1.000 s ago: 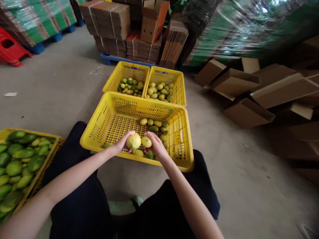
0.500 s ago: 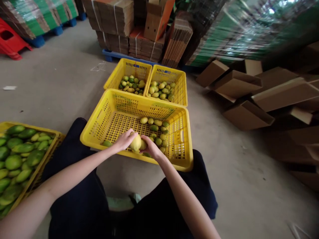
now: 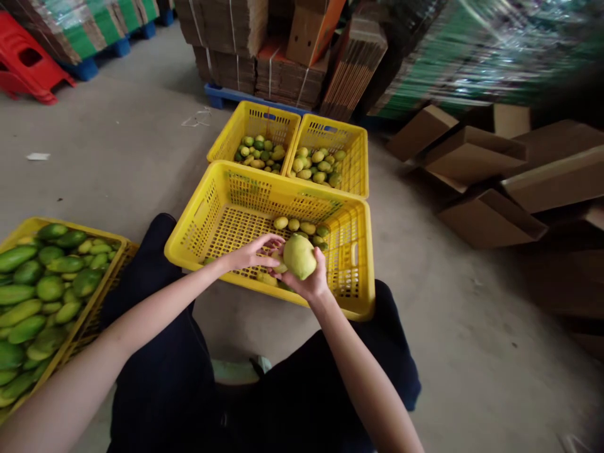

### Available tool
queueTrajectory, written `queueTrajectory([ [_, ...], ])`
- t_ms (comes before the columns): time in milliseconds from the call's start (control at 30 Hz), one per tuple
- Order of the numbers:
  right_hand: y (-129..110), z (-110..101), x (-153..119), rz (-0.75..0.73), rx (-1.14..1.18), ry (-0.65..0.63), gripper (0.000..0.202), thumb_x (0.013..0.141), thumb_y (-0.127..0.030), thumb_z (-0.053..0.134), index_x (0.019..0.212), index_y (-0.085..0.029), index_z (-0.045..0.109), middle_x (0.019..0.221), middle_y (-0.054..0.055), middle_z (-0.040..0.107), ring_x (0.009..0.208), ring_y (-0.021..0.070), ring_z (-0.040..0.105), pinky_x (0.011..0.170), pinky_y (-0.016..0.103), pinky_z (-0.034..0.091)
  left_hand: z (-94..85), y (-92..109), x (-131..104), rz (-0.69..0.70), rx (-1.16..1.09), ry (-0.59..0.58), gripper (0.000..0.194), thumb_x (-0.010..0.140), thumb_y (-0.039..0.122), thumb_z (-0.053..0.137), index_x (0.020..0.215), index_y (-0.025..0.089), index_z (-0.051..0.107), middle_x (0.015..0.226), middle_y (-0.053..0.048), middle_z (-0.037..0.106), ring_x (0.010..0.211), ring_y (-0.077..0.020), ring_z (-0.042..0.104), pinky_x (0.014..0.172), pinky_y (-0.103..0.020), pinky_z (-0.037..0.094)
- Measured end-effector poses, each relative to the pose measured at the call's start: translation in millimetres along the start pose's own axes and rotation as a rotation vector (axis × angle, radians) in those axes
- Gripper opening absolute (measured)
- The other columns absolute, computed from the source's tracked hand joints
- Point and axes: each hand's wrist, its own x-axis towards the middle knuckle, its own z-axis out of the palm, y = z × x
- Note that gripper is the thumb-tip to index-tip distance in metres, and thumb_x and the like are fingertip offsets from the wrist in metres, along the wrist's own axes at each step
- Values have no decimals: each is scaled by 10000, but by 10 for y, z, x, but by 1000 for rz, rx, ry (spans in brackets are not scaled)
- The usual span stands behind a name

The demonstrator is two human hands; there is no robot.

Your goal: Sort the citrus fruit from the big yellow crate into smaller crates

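Note:
Over the near yellow crate (image 3: pixel 207 182), my right hand (image 3: pixel 315 284) is closed round a large yellow-green lemon (image 3: pixel 300 257). A second, smaller lemon (image 3: pixel 280 262) shows just left of it, partly hidden behind it and by fingers. My left hand (image 3: pixel 257 253) has its curved fingers on that smaller fruit from the left, the index finger lifted above it. Inside the crate, several small lemons (image 3: pixel 307 228) lie along the far and right part of the slatted bottom. More fruit under my hands is mostly covered.
Two yellow crates with lemons, one at left (image 3: pixel 221 135) and one at right (image 3: pixel 361 157), adjoin the far side. A crate of larger green fruit (image 3: pixel 50 289) stands at my left. Cardboard boxes (image 3: pixel 491 217) lie right, bundled cartons (image 3: pixel 231 38) behind, a red stool (image 3: pixel 31 60) far left.
The large lemon has passed from my left hand to my right and sits higher, farther right. The smaller one now lies between both hands' fingers. The view has shifted slightly.

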Motion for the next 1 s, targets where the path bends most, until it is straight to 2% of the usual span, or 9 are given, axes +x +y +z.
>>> queueTrajectory([
  [67, -8, 2, -62, -34, -12, 6, 673, 715, -851, 409, 941, -250, 611, 981, 105, 698, 823, 261, 638, 662, 412, 539, 34, -1, 18, -60, 30, -76, 394, 737, 359, 802, 1078, 218, 665, 1066, -78, 691, 989, -231, 664, 846, -388, 551],
  [133, -2, 9, -108, -52, -53, 5, 718, 711, -887, 361, 920, -248, 614, 1016, 123, 688, 837, 273, 631, 685, 446, 540, 81, -12, 22, -70, 60, -69, 451, 676, 378, 860, 1053, 203, 685, 1071, -80, 697, 991, -234, 659, 886, -407, 535],
  [333, -80, -53, -77, -139, -237, 24, 845, 688, -949, 295, 1071, -266, 611, 1102, 130, 681, 1003, 319, 653, 799, 524, 552, 104, -26, 29, 43, -178, 125, 603, 619, 411, 909, 1134, 209, 667, 1258, -132, 665, 1087, -254, 671, 937, -418, 539],
  [400, -129, -91, -53, -232, -314, 151, 750, 698, -890, 441, 1088, -271, 604, 1122, 112, 680, 1032, 307, 653, 843, 495, 557, 60, 6, 36, 38, -168, 204, 606, 648, 423, 892, 1163, 216, 646, 1223, -120, 678, 1002, -237, 702, 878, -406, 570],
  [500, -181, -109, -39, -383, -457, 364, 596, 661, -657, 750, 1091, -270, 608, 1116, 74, 679, 1048, 277, 643, 941, 453, 540, 0, 56, 35, 94, 9, 300, 564, 682, 362, 874, 1174, 216, 642, 1227, -118, 663, 962, -226, 706, 802, -368, 594],
  [567, -186, -98, -34, -440, -556, 404, 607, 611, -514, 860, 1105, -266, 608, 1097, 49, 678, 1029, 255, 641, 967, 435, 534, -13, 68, 27, 156, 136, 353, 551, 704, 301, 855, 1200, 215, 629, 1251, -125, 650, 1016, -233, 689, 808, -355, 591],
  [700, -120, -107, 1, -489, -665, 365, 686, 594, -465, 890, 1173, -248, 594, 1165, 65, 660, 1078, 258, 636, 975, 435, 542, 8, 56, 8, 218, 279, 372, 491, 715, 208, 826, 1153, 200, 604, 1154, -100, 694, 924, -192, 685, 816, -341, 573],
  [800, -62, -155, 28, -565, -786, 414, 691, 622, -467, 874, 1214, -238, 602, 1218, 96, 626, 1134, 279, 617, 972, 452, 544, 21, 58, 6, 263, 330, 343, 445, 714, 196, 827, 1100, 198, 605, 1111, -85, 704, 867, -174, 673, 787, -331, 566],
  [1000, -75, -172, -1, -778, -1111, 485, 564, 709, -378, 819, 1227, -268, 625, 1154, 84, 595, 1103, 291, 618, 991, 499, 527, 12, 69, -4, 386, 493, 359, 402, 751, 140, 786, 1096, 220, 596, 1087, -71, 672, 988, -210, 658, 837, -372, 561],
])
